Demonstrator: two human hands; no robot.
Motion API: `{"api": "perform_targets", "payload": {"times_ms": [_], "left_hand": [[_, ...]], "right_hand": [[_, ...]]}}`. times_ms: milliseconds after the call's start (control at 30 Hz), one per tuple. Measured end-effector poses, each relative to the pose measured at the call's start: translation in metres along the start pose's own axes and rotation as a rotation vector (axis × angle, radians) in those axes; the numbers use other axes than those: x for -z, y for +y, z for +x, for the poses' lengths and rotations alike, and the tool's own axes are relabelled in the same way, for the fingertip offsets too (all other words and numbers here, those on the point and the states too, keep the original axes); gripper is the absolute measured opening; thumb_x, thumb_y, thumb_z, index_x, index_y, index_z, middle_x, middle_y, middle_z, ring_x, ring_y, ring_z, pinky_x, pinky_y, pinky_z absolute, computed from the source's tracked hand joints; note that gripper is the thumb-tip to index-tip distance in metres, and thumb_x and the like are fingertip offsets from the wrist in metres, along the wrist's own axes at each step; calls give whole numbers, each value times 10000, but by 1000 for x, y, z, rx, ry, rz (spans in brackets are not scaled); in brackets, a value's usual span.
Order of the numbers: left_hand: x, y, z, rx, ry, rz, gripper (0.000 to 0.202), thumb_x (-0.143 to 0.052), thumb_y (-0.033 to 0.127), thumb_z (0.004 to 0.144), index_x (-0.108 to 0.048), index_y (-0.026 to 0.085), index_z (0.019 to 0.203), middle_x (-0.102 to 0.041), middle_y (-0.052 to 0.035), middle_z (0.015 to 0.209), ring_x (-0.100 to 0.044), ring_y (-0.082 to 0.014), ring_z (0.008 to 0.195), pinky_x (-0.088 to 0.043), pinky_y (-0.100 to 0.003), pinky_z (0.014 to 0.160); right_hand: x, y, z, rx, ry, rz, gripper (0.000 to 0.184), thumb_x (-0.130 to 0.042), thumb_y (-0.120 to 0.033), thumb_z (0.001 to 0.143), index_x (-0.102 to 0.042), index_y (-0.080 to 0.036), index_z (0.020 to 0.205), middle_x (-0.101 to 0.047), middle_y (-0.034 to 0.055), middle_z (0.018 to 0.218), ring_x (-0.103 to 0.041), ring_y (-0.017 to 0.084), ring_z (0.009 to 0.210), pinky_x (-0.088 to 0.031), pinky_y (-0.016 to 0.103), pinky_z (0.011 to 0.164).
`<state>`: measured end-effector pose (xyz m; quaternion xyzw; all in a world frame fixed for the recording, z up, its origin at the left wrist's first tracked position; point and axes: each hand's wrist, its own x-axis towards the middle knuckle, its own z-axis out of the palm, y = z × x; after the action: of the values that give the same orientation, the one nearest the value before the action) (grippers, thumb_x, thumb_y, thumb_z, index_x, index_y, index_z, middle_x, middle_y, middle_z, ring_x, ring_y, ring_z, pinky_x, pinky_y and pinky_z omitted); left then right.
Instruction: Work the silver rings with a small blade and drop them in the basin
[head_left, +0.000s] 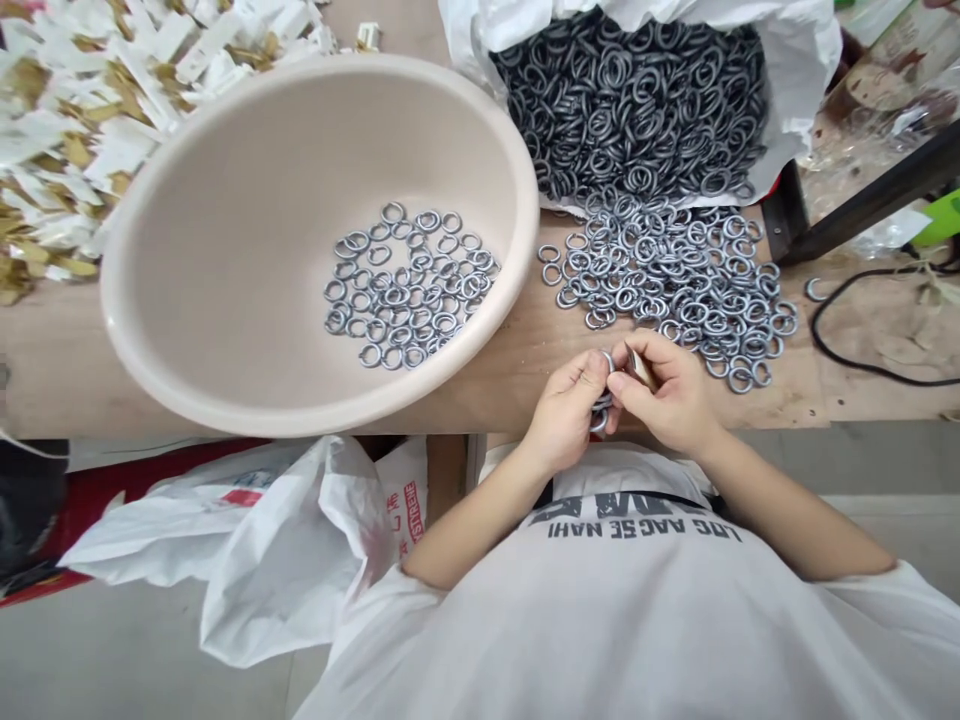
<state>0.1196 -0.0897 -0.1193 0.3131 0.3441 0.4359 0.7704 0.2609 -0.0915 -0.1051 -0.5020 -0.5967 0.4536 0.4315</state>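
Close to the table's front edge, my left hand (562, 410) pinches several grey metal rings (599, 419) between thumb and fingers. One ring stands up at the thumb tip. My right hand (681, 395) meets it there, its fingers closed around a small flat tool (639, 368) with a dark pointed end; its exact kind is unclear. The right thumb touches or nearly touches the upright ring. Just beyond both hands spreads a pile of loose grey rings (675, 270). To the left, a large beige basin (225, 240) holds more such rings (409, 300) along its near right side.
A white sack (802, 60) full of darker rings (637, 100) lies open behind the pile. White and tan plastic pieces (150, 80) heap at the far left. At right are a black metal bar (877, 190) and a black cable (840, 365). Plastic bags (292, 550) hang below the table.
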Motion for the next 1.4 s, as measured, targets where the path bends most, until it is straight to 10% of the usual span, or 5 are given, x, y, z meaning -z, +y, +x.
{"api": "perform_targets", "payload": {"times_ms": [133, 600, 1167, 1400], "left_hand": [[0, 2, 1, 20, -26, 15, 535, -644, 670, 877, -525, 172, 723, -555, 25, 614, -481, -61, 420, -331, -193, 402], [6, 3, -5, 135, -40, -101, 559, -682, 694, 829, -508, 180, 696, -506, 42, 522, -447, -73, 374, -329, -193, 362], [10, 15, -9, 226, -184, -164, 576, -675, 661, 854, -457, 182, 620, -453, 33, 503, -408, -70, 379, -322, -197, 371], [15, 16, -22, 233, -422, -44, 565, -575, 618, 942, -519, 153, 625, -542, -13, 578, -471, -70, 395, -318, -219, 414]], "right_hand": [[4, 1, 4, -48, 10, 100, 237, -643, -465, 926, -537, -258, 970, -608, -35, 727, -588, 158, 598, -482, 319, 593], [15, -20, -7, 328, -135, -749, 423, -491, -475, 1027, -505, -216, 693, -580, 8, 681, -464, 144, 644, -259, 323, 614], [13, -24, -6, 333, -207, -666, 444, -489, -464, 1028, -443, -214, 664, -541, -14, 635, -436, 122, 592, -250, 316, 603], [28, 3, 25, 40, 30, -694, 471, -396, -550, 1050, -502, -225, 725, -502, -22, 619, -476, 151, 599, -257, 302, 598]]}}
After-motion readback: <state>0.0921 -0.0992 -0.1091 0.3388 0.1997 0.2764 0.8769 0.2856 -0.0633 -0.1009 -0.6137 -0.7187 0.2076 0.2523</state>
